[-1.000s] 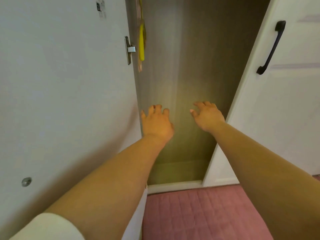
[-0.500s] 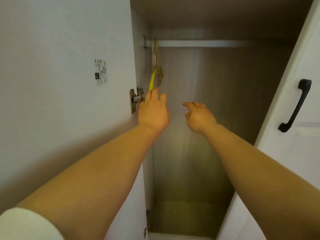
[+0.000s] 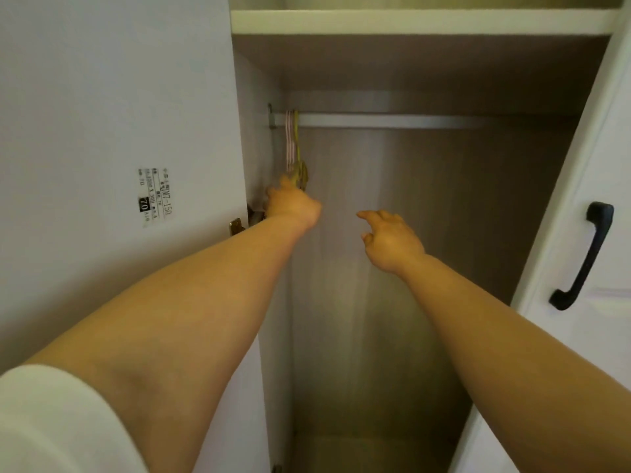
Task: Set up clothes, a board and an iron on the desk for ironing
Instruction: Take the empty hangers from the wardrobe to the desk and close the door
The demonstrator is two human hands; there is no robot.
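No clothes, board or iron show in the head view. I face an open wardrobe whose rail [image 3: 392,120] carries only a few bare hangers [image 3: 293,145], pink and yellow, bunched at its left end. My left hand [image 3: 292,206] is stretched up to the hangers' lower part, with its fingers curled around the yellow one. My right hand [image 3: 389,240] hovers lower and to the right inside the wardrobe, fingers apart, holding nothing.
The left wardrobe door [image 3: 119,131] stands open with a label [image 3: 153,198] and a hinge [image 3: 244,223] on its inner face. The right door carries a black handle [image 3: 584,257]. A white shelf [image 3: 420,22] runs above the rail. The wardrobe floor [image 3: 368,452] lies low.
My view has tilted up from the wardrobe floor to the rail. My left hand rose and reached the hangers; my right hand rose less and stays open.
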